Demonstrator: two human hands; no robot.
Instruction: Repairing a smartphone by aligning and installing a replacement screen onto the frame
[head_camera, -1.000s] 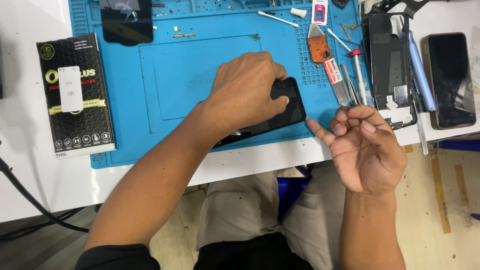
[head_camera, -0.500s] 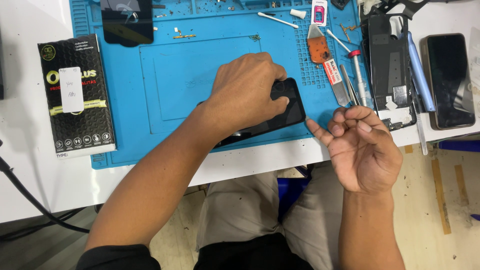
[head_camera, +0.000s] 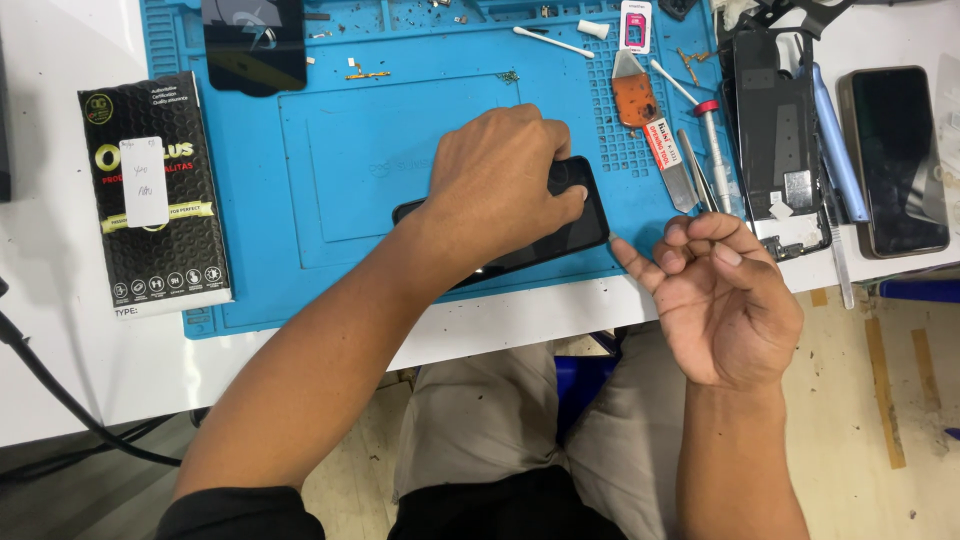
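A black smartphone lies screen-up on the blue repair mat, near the mat's front edge. My left hand rests flat on top of it, fingers curled over its far edge, pressing it down. My right hand hovers palm-up just right of the phone, off the table's front edge, fingers loosely curled with nothing in them; its thumb tip points at the phone's right corner without clearly touching it.
A black printed box lies at the mat's left. Another dark phone sits at the mat's top. Right of the mat are an orange pry tool, a screwdriver, tweezers, an opened phone frame and a dark phone.
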